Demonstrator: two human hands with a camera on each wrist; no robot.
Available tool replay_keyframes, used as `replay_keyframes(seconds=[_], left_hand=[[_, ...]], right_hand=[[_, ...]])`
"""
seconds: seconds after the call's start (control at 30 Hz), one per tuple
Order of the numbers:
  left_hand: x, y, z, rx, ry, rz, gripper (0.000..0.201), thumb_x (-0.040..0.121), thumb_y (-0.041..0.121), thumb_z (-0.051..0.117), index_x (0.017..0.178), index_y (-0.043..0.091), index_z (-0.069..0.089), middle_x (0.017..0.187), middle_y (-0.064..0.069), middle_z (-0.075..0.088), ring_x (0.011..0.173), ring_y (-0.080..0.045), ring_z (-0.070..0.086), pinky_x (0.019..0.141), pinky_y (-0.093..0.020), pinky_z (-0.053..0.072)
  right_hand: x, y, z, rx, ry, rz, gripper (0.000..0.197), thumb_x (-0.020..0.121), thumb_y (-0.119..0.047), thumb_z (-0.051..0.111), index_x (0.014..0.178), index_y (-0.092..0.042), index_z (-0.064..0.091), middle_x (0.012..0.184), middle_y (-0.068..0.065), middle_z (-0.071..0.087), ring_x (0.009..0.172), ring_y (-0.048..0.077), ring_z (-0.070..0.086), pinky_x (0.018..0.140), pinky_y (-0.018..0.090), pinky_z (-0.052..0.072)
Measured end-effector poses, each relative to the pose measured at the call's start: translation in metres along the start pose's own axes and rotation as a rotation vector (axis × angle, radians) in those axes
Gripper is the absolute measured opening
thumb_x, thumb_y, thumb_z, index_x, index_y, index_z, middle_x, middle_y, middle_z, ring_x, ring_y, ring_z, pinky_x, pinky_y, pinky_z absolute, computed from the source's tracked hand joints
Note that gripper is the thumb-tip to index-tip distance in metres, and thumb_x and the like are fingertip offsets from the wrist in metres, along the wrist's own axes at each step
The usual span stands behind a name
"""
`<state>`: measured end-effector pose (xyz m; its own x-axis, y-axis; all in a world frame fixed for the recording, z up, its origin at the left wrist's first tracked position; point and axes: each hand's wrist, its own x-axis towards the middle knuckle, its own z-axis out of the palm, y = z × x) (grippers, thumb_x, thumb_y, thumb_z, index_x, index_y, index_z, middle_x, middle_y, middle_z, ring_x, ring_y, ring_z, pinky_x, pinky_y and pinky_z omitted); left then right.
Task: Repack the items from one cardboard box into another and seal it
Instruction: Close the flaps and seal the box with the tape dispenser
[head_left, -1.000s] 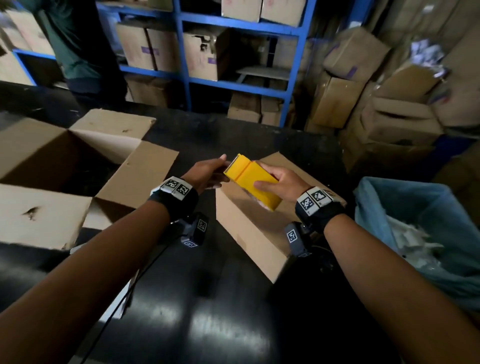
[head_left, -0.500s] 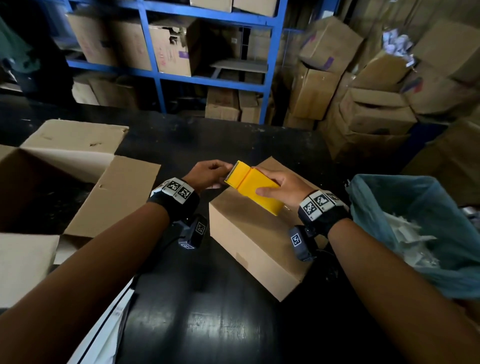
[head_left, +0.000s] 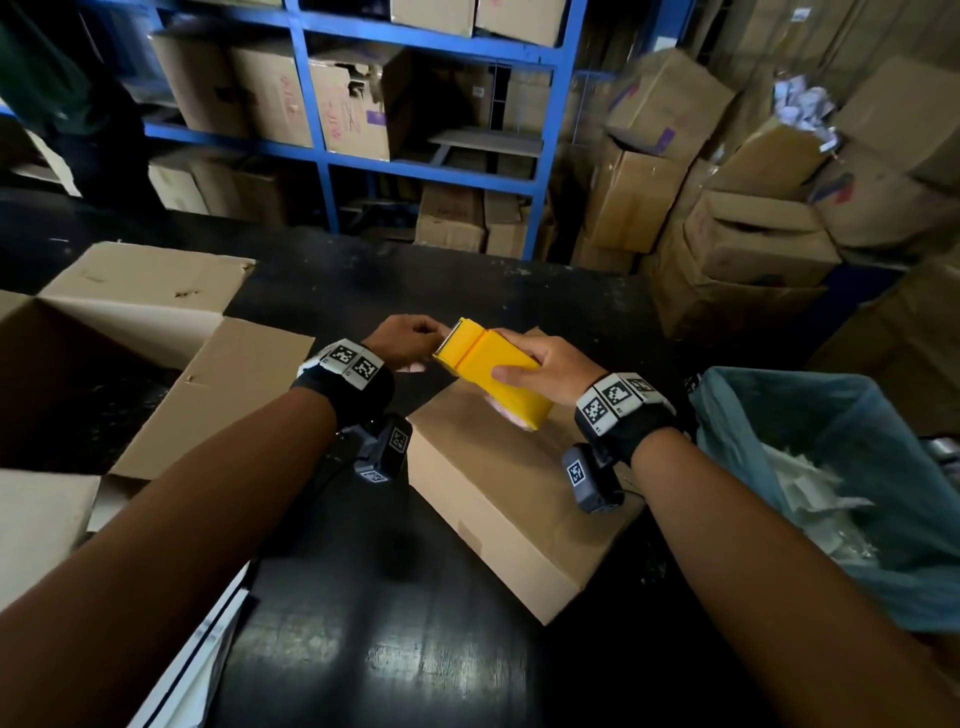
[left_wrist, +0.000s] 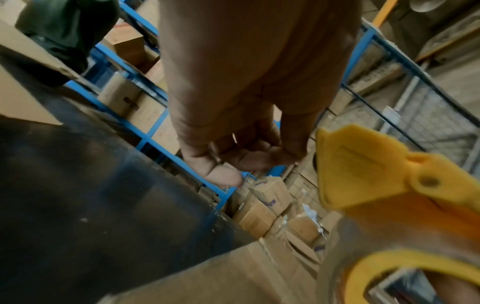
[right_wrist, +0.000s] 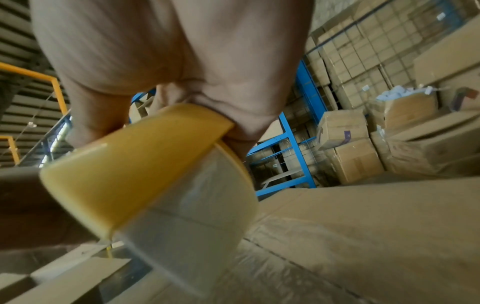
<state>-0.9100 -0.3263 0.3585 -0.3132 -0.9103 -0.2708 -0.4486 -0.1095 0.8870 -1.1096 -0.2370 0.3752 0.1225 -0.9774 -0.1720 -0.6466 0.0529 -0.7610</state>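
**Finding the tape end before sealing the closed box**

Since a second ago, both my hands have stayed together over the box, and my view has drifted right, so the large open brown cardboard box (head_left: 130, 374) beyond my left forearm now shows less of itself. My right hand (head_left: 540, 371) grips the yellow plastic tape dispenser (head_left: 491, 371) with its clear roll, fingers wrapped over the top and thumb on the near side, much as before. My left hand (head_left: 402, 348) sits at the dispenser's toothed end with fingertips curled together; whether they have pinched the tape's loose end I cannot tell, since the film is too clear to see.

The closed brown cardboard box (head_left: 514, 499) to be sealed lies directly beneath my right hand, its flaps down, on the shiny black table (head_left: 363, 649).

To do this step well, I judge I should catch the tape end just behind the serrated blade, keeping my fingertips off the teeth, draw out a short tail, and stick it over the far edge before running the dispenser along the centre seam. Holding the roll steady keeps the tape from folding onto itself.

A blue plastic waste bag (head_left: 831, 467) gapes beside my right forearm.
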Motion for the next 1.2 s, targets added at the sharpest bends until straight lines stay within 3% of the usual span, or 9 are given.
replay_keyframes(seconds=[0.1, 0.23, 0.37, 0.47, 0.7, 0.83, 0.93, 1.03, 1.2], left_hand=[[0.006, 0.009, 0.001, 0.014, 0.016, -0.050, 0.015, 0.090, 0.028, 0.058, 0.077, 0.025, 0.065, 0.078, 0.002, 0.061, 0.071, -0.008, 0.054, 0.062, -0.021, 0.045], [0.012, 0.025, 0.006, 0.062, -0.023, -0.105, 0.014, 0.089, 0.023, 0.059, 0.075, 0.024, 0.064, 0.074, 0.003, 0.056, 0.072, -0.010, 0.050, 0.062, -0.022, 0.045], [0.022, 0.037, 0.013, 0.111, -0.085, -0.153, 0.011, 0.088, 0.023, 0.059, 0.079, 0.024, 0.065, 0.075, 0.004, 0.054, 0.073, -0.009, 0.048, 0.060, -0.024, 0.045], [0.028, 0.037, 0.008, 0.103, -0.033, -0.182, 0.011, 0.088, 0.030, 0.063, 0.082, 0.021, 0.065, 0.077, 0.005, 0.055, 0.071, -0.008, 0.046, 0.063, -0.026, 0.043], [0.035, 0.028, 0.001, 0.130, -0.012, -0.203, 0.027, 0.091, 0.030, 0.059, 0.114, 0.016, 0.063, 0.111, 0.004, 0.059, 0.099, -0.013, 0.048, 0.082, -0.035, 0.042], [0.036, 0.019, 0.004, 0.127, 0.010, -0.227, 0.033, 0.092, 0.028, 0.058, 0.120, 0.011, 0.062, 0.119, -0.001, 0.058, 0.101, -0.016, 0.048, 0.084, -0.035, 0.040], [0.036, 0.012, 0.006, 0.136, 0.023, -0.244, 0.033, 0.092, 0.026, 0.058, 0.120, 0.009, 0.061, 0.127, -0.004, 0.056, 0.105, -0.018, 0.050, 0.084, -0.036, 0.041], [0.038, 0.014, 0.019, 0.200, 0.010, -0.211, 0.034, 0.095, 0.017, 0.053, 0.126, 0.003, 0.056, 0.132, -0.009, 0.055, 0.118, -0.025, 0.053, 0.072, -0.028, 0.047], [0.046, 0.012, 0.040, 0.316, 0.005, -0.161, 0.036, 0.094, 0.015, 0.052, 0.126, -0.001, 0.054, 0.130, -0.018, 0.056, 0.120, -0.033, 0.054, 0.094, -0.039, 0.045]], right_hand=[[0.003, -0.004, -0.003, -0.012, 0.021, 0.026, 0.069, 0.081, -0.049, 0.066, 0.142, -0.034, 0.039, 0.134, 0.000, 0.055, 0.119, 0.021, 0.054, 0.104, 0.045, 0.042], [0.004, -0.005, -0.010, 0.010, 0.130, 0.042, 0.059, 0.084, -0.037, 0.068, 0.139, -0.026, 0.047, 0.135, 0.000, 0.057, 0.122, 0.018, 0.054, 0.097, 0.026, 0.040], [0.001, -0.004, -0.017, 0.015, 0.175, 0.059, 0.055, 0.085, -0.035, 0.068, 0.136, -0.025, 0.050, 0.134, 0.000, 0.057, 0.122, 0.017, 0.054, 0.091, 0.022, 0.037], [-0.007, 0.003, -0.025, -0.042, 0.182, 0.073, 0.056, 0.084, -0.036, 0.068, 0.136, -0.025, 0.051, 0.136, -0.002, 0.056, 0.124, 0.015, 0.052, 0.092, 0.019, 0.035], [-0.026, 0.015, -0.035, -0.008, 0.137, 0.088, 0.052, 0.084, -0.036, 0.069, 0.133, -0.025, 0.054, 0.132, -0.002, 0.058, 0.117, 0.011, 0.054, 0.092, 0.020, 0.038], [-0.034, 0.020, -0.042, -0.014, 0.114, 0.127, 0.051, 0.084, -0.037, 0.069, 0.132, -0.023, 0.056, 0.128, 0.000, 0.060, 0.101, 0.007, 0.052, 0.087, 0.022, 0.041], [-0.039, 0.028, -0.045, -0.048, 0.087, 0.166, 0.055, 0.083, -0.040, 0.069, 0.133, -0.024, 0.055, 0.133, 0.000, 0.058, 0.106, 0.010, 0.054, 0.090, 0.025, 0.043], [-0.042, 0.034, -0.046, -0.065, 0.111, 0.179, 0.056, 0.081, -0.043, 0.069, 0.132, -0.025, 0.055, 0.134, 0.000, 0.057, 0.117, 0.017, 0.055, 0.095, 0.027, 0.043], [-0.041, 0.044, -0.041, -0.013, 0.137, 0.224, 0.054, 0.080, -0.039, 0.072, 0.129, -0.022, 0.059, 0.131, 0.002, 0.060, 0.116, 0.020, 0.059, 0.095, 0.033, 0.049]])
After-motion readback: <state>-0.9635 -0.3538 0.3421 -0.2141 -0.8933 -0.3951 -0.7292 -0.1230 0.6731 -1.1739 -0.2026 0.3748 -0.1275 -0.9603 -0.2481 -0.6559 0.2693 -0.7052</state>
